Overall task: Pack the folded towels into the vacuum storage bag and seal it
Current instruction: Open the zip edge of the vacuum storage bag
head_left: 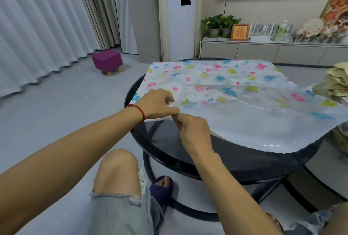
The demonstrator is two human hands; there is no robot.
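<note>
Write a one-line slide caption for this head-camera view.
Both hands, left hand and right hand, pinch the flower-print vacuum bag's near corner; folded towels wait beside it.

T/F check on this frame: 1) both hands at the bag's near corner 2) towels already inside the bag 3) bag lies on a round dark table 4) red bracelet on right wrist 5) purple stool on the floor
1) True: left hand and right hand pinch the vacuum bag at its near corner.
2) False: the towels sit stacked beside it at the right edge.
3) True: round dark table.
4) False: the red bracelet is on the left wrist.
5) True: purple stool.
</note>
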